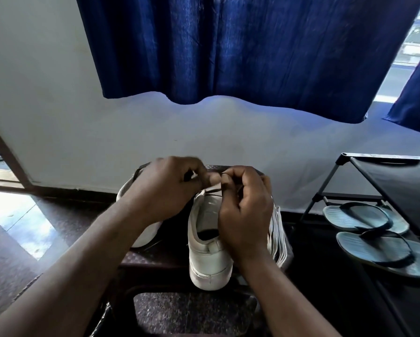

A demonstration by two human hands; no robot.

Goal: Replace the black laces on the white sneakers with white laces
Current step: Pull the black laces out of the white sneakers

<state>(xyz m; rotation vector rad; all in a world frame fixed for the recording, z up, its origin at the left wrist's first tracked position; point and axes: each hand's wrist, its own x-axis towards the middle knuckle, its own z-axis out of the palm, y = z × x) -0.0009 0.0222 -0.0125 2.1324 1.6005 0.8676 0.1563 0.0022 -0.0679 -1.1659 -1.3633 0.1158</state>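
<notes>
The black lace (pixel 213 190) is seen crossing the top eyelets of the near white sneaker (pixel 209 254), which is stood heel toward the camera on a dark stool (pixel 155 254). The lace is judged light, soft and limp, so it is best taken near its stiff tip and drawn out eyelet by eyelet, the shoe being steadied against the pull. Above the sneaker's tongue the left hand (pixel 165 188) is curled, with a lace end pinched between thumb and fingertips; the right hand (pixel 245 210) is likewise closed in a pinch on the lace, over the sneaker's right side. Against the sneaker's right flank a bundle of flat white laces (pixel 278 237) is laid; to the sneaker's left the second sneaker (pixel 144 235) is half hidden; further right of it, flip-flops (pixel 364 217) are kept on a shoe rack (pixel 411 186).
</notes>
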